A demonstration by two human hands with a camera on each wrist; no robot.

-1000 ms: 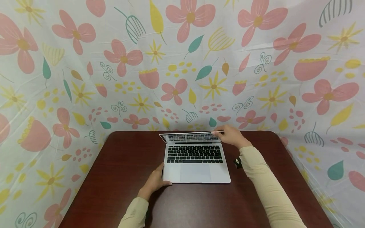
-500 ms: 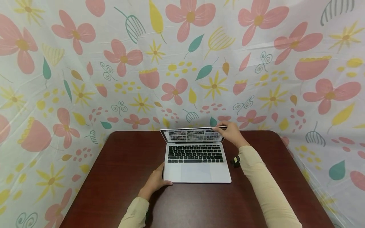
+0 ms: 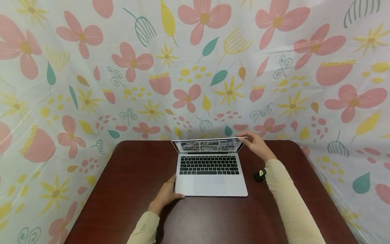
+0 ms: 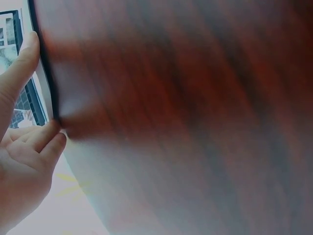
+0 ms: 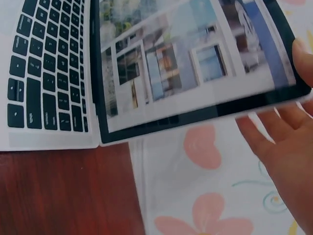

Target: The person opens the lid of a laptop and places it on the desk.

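Note:
A silver laptop (image 3: 210, 185) with black keys sits on the table, its lid (image 3: 210, 145) raised and a grid of pictures lit on the screen. My left hand (image 3: 166, 191) grips the base at its front left corner, the thumb at the front edge and the fingers along the left side. At the lid's top right corner, my right hand (image 3: 255, 145) pinches the edge. In the right wrist view the thumb (image 5: 303, 61) lies at the screen's bezel and the other fingers (image 5: 264, 129) reach behind the lid, partly hidden by it.
The dark reddish-brown table (image 3: 131, 166) has rounded far corners. A white curtain (image 3: 195, 64) printed with flowers and leaves hangs close behind it and along both sides. A small black device (image 3: 260, 175) shows at the right wrist.
The lid has tilted further up, showing more of the screen. My right hand has slid rightward along its top edge to the corner. My left hand has stayed in place.

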